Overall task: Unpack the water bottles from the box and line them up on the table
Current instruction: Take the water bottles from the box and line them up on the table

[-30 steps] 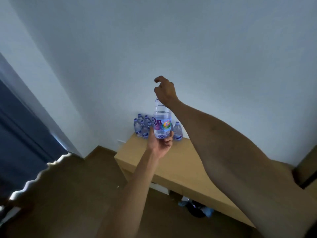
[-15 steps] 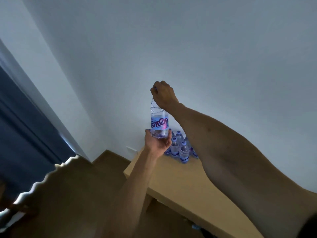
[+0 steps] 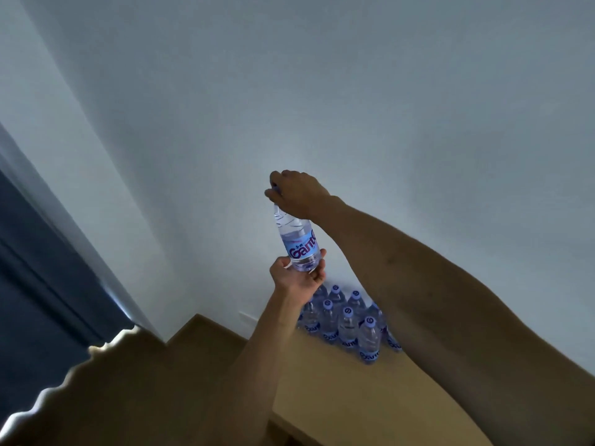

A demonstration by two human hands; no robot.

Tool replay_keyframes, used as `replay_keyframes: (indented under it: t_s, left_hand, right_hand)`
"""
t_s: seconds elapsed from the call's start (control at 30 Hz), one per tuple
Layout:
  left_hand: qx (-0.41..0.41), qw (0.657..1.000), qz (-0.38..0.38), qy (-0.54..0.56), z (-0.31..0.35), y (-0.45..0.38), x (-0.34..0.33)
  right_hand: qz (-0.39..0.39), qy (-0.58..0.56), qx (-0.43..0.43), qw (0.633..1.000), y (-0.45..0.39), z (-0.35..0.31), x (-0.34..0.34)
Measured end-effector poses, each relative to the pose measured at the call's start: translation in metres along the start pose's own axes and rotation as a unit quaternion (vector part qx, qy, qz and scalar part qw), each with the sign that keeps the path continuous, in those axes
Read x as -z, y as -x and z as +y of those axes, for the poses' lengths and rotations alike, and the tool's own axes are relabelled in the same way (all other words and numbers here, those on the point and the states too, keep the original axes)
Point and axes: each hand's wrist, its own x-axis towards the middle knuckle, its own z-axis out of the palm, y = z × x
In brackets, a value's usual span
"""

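— Left hand [image 3: 297, 278]?
— Gripping the base of a clear plastic water bottle with a blue label [image 3: 299, 243], held tilted in the air above the light wooden table [image 3: 354, 397].
— Right hand [image 3: 297, 193]?
— Curled over its cap.
— Elsewhere?
— More bottles [image 3: 347, 323] clustered upright at the table's far edge against the white wall [image 3: 354, 91].

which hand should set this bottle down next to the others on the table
Left, probably. The left hand cups the base of the bottle, just above the standing bottles on the table. The right hand only pinches the cap end from above.
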Motion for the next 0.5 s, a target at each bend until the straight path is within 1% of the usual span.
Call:
replay_keyframes:
  t_s: [0.07, 0.13, 0.23, 0.33, 0.5]
  left_hand:
    - [0.02, 1.0, -0.003, 0.023, 0.002, -0.018, -0.006]
    - [0.048, 0.998, -0.018, 0.036, 0.002, -0.037, -0.016]
    - [0.078, 0.996, -0.032, -0.003, 0.005, -0.057, -0.032]
    - [0.069, 0.997, -0.037, -0.023, 0.013, -0.069, -0.039]
    - [0.047, 0.996, -0.071, -0.024, 0.024, -0.081, -0.047]
  right_hand:
    - [0.023, 0.029, 0.002, 0.999, -0.009, 0.002, -0.002]
    - [0.029, 0.045, -0.007, 0.999, -0.017, 0.007, -0.001]
    - [0.032, 0.069, -0.031, 0.997, -0.026, 0.02, 0.003]
    - [0.057, 0.063, -0.08, 0.993, -0.029, 0.039, 0.011]
    - [0.094, 0.016, -0.183, 0.978, -0.032, 0.069, 0.025]
